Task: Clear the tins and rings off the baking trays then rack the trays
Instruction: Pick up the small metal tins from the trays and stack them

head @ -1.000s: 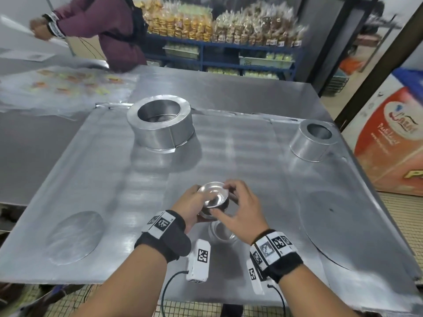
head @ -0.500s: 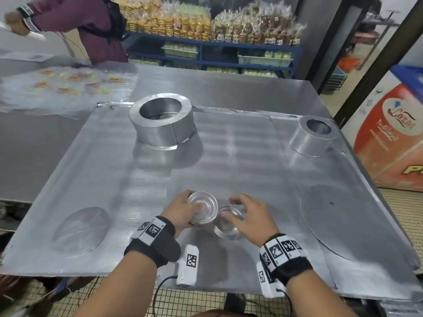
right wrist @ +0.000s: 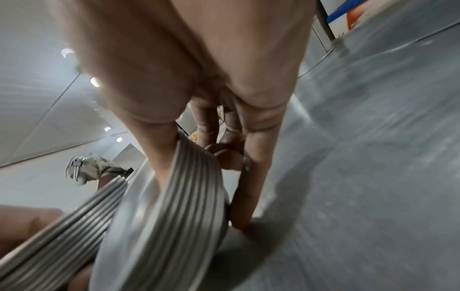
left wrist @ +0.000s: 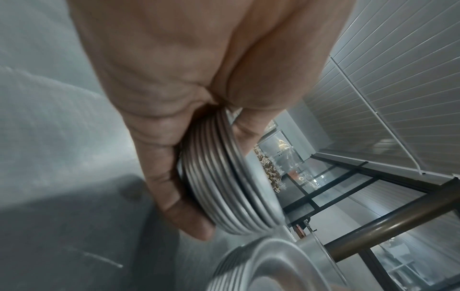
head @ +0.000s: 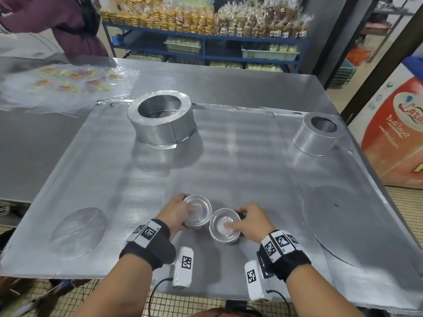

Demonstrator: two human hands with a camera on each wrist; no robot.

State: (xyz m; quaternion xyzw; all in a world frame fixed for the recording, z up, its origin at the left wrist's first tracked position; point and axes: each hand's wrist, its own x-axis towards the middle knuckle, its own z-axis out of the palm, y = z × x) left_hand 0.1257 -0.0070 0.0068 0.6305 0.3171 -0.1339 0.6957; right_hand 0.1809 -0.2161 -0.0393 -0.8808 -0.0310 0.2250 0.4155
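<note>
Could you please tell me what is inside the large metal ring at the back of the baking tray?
Inside the large ring only its shiny inner wall and a patch of bare metal floor show. The near wall hides the rest of the bottom, so anything low there cannot be seen.

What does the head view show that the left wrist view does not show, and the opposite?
Only the head view: the big ring, the small ring, the trays and the right hand gripping its own stack of tins.

Only the left wrist view: from the side, the ridged rims show that the left stack is many nested tins.

Both: the left hand gripping the left stack, with the right stack close beside it.
</note>
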